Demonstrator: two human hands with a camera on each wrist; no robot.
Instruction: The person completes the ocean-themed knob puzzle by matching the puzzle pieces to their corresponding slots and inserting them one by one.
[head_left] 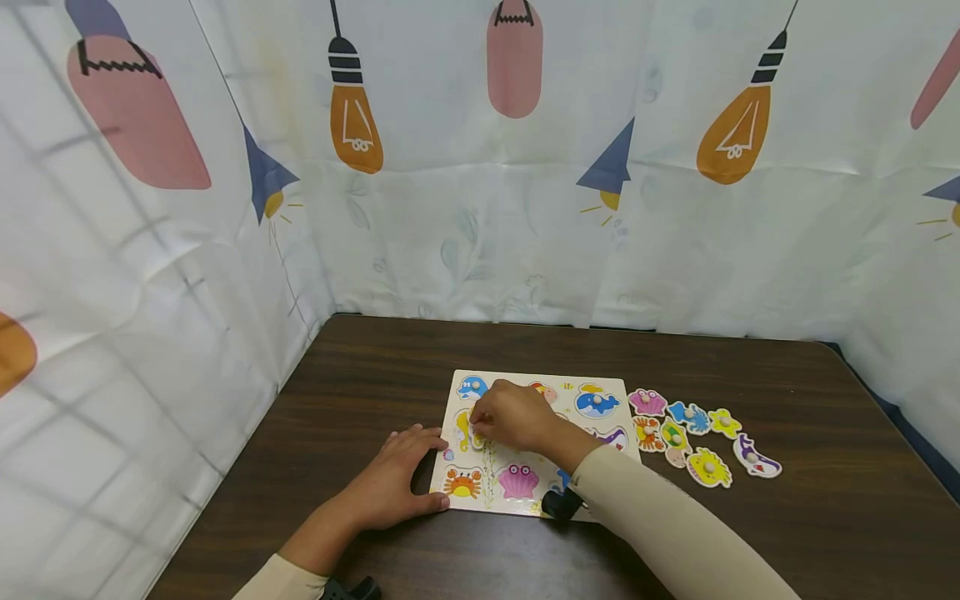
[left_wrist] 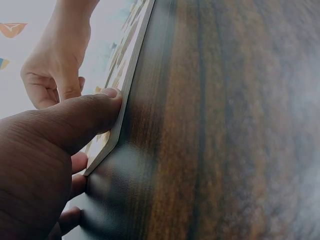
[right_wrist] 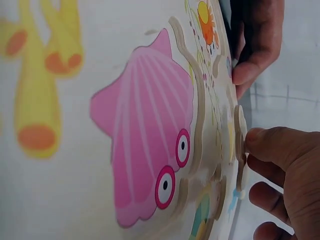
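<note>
A white wooden puzzle board with sea-animal pictures lies on the table. My right hand is over its left part, pinching a small yellow puzzle piece between thumb and fingers beside the yellow seahorse picture. In the right wrist view that piece appears edge-on at the board's surface. My left hand rests at the board's lower left corner, fingers spread. The left wrist view has its thumb against the front edge. A pink shell picture and an orange crab picture line the near row.
Right of the board lie several knobbed pieces, among them a pink shell, a blue sea creature, a yellow star, a yellow round fish and a purple piece. A patterned curtain hangs behind the dark wooden table.
</note>
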